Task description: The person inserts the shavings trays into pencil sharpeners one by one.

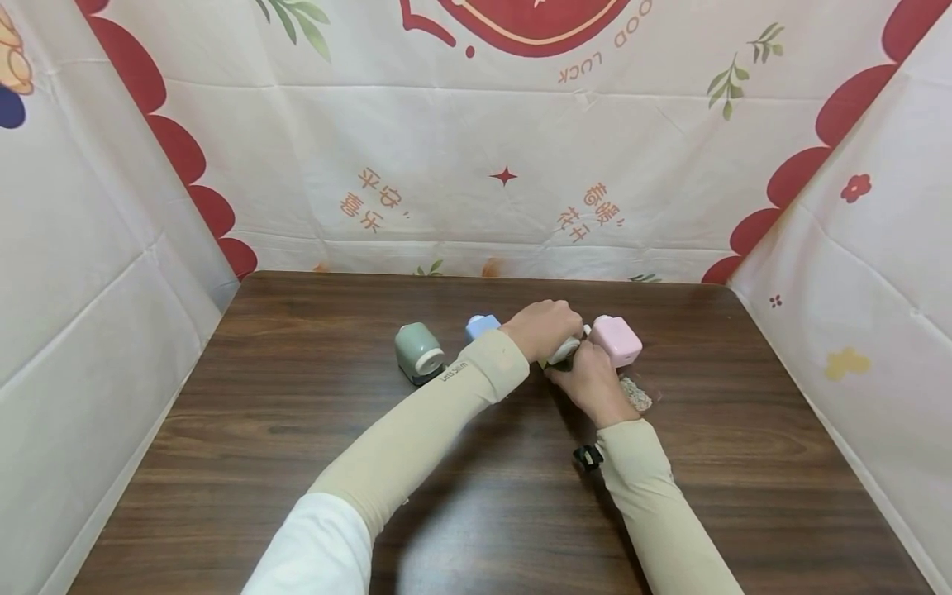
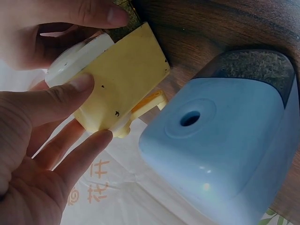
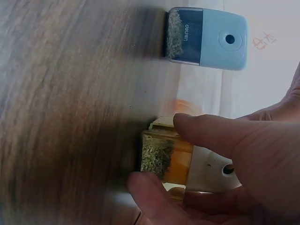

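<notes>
A yellow pencil sharpener (image 2: pixel 133 70) with a crank is held between both hands, over the right half of the table in the head view. My left hand (image 1: pixel 543 328) grips its body, thumb on the flat face and fingers round the far side. My right hand (image 1: pixel 592 380) pinches the clear shavings drawer (image 3: pixel 157 157), which holds grey-green pencil shavings, between thumb and finger. In the right wrist view the drawer sits at the sharpener's lower end, close over the tabletop. Behind the left forearm stands a blue pencil sharpener (image 2: pixel 220 136), its dark window full of shavings.
A pink sharpener (image 1: pixel 616 340) stands just right of the hands, and a heap of shavings (image 1: pixel 635 394) lies beside the right wrist. Farther left is a green sharpener (image 1: pixel 419 351). The brown wooden table (image 1: pixel 297 430) meets a printed cloth (image 1: pixel 476 124) at its back edge.
</notes>
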Motion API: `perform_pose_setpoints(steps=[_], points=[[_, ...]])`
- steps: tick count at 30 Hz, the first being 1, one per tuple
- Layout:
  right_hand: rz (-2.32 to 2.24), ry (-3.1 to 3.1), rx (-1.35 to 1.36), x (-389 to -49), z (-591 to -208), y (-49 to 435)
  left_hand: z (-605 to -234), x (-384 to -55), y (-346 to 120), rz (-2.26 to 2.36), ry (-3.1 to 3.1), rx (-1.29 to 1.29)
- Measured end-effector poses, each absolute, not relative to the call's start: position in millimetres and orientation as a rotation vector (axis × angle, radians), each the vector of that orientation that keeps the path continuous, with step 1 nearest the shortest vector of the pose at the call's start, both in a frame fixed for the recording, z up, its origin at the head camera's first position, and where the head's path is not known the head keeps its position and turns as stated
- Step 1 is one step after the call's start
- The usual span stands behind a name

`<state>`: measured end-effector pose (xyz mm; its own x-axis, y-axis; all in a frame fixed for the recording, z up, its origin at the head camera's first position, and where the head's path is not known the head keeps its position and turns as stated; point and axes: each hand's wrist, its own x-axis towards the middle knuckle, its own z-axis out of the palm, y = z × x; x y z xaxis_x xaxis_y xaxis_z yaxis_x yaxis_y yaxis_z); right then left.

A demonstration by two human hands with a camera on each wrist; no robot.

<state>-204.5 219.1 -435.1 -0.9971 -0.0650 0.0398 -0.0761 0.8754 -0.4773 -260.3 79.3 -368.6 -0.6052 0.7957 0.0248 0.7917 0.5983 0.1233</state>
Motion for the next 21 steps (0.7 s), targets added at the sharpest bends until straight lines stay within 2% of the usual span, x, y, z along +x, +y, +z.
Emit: perform_pose_setpoints(steps=[9, 15, 21], points=[[0.800, -2.997, 0.143, -202, -431, 222, -370, -260, 80, 0.172, 2.785, 1.384], [0.775, -3.024, 0.164, -193, -408, 228, -369, -259, 80, 0.163, 2.777, 1.379], [0.627, -3.177, 0.067, -185, -389, 238, -368, -258, 80, 0.180, 2.764, 1.359]])
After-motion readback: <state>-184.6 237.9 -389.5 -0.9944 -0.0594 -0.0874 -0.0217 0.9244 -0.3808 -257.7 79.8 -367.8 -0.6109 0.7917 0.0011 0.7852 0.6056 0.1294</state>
